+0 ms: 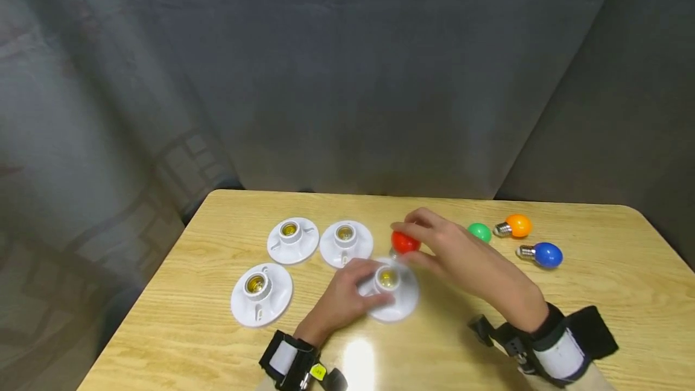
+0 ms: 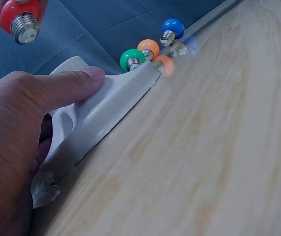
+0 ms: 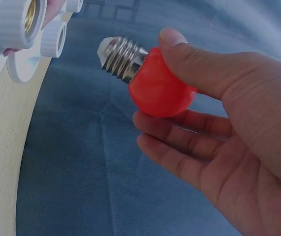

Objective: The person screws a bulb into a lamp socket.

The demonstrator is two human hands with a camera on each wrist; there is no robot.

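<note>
Between the thumb and fingers of my right hand (image 1: pixel 453 249) is a red light bulb (image 1: pixel 405 242), pinched by its round glass. In the right wrist view the metal screw base of the red bulb (image 3: pixel 162 88) points left, towards the sockets. My left hand (image 1: pixel 350 295) grips the rim of a round white lamp socket (image 1: pixel 404 303) that lies on the table. The thumb rests on top of its base in the left wrist view. The red bulb is held above and apart from this socket, whose brass-coloured opening faces up.
Three more white lamp sockets stand to the left, one nearer (image 1: pixel 275 294) and two farther back (image 1: pixel 304 243) (image 1: pixel 361 240). At the right lie a green bulb (image 1: pixel 480 232), an orange bulb (image 1: pixel 519 225) and a blue bulb (image 1: pixel 548 255) on the wooden table (image 1: pixel 179 336). A grey curtain hangs behind.
</note>
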